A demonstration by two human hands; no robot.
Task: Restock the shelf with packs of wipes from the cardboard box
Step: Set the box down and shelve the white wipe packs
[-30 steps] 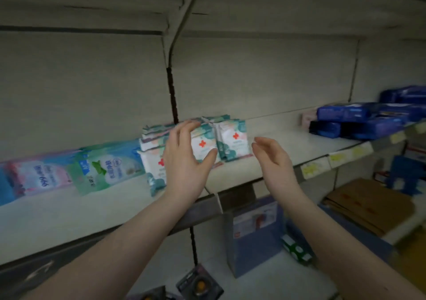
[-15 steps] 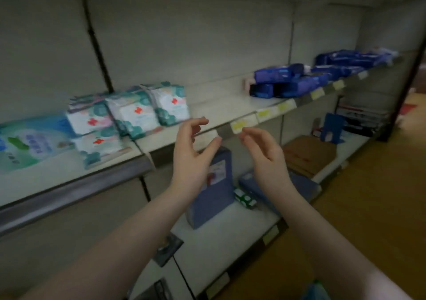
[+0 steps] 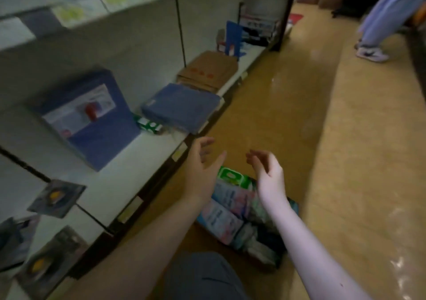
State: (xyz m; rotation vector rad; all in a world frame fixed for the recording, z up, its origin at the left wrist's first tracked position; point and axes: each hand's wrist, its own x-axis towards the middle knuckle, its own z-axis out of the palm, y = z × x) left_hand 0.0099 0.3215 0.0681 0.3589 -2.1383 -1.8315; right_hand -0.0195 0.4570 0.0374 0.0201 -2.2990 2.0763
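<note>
Our left hand (image 3: pixel 200 173) and right hand (image 3: pixel 268 174) hover side by side above the packs of wipes (image 3: pixel 222 216) down by the floor (image 3: pixel 345 161), fingers loosely curled, grasping nothing.

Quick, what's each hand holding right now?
Left hand: open, holding nothing.
Right hand: open, fingers loosely curled, holding nothing.
</note>
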